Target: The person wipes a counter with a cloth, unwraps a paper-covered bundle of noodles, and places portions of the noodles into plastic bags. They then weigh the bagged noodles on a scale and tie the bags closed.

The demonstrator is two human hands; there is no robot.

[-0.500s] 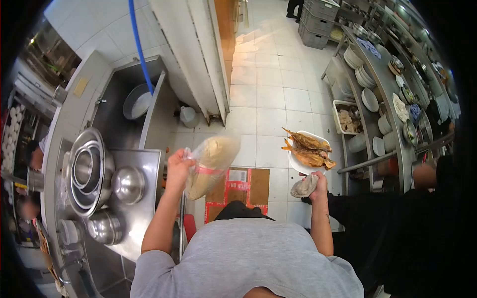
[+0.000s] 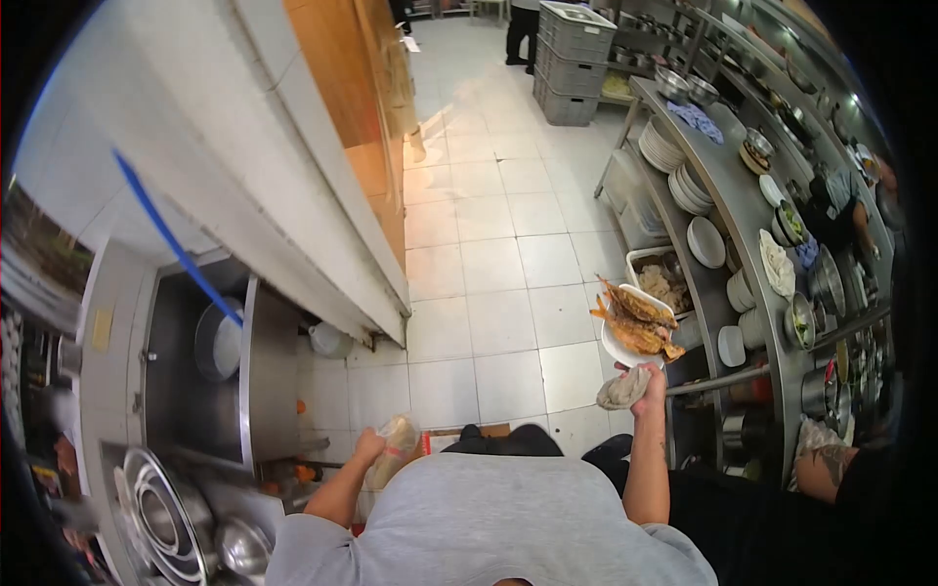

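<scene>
My left hand (image 2: 369, 445) is closed round the top of a clear plastic bag (image 2: 393, 449) with pale tan contents, low beside my left hip. On the right, my right hand (image 2: 649, 387) grips a greyish cloth (image 2: 623, 389) at the near edge of a white plate (image 2: 616, 350). Browned fried fish (image 2: 637, 327) lie on that plate, tails pointing up and left. The plate is held out over the floor, close to the metal shelving.
Metal shelving (image 2: 747, 210) with stacked plates and bowls runs along the right. Grey crates (image 2: 572, 73) stand ahead near a person's dark-clad legs. A white wall edge (image 2: 322, 166), a metal sink (image 2: 249, 381) and steel bowls (image 2: 161, 518) are on the left.
The view has moved forward past the sink. My left hand with the bag has dropped lower, beside my body. The plate of fish is now closer to the shelving.
</scene>
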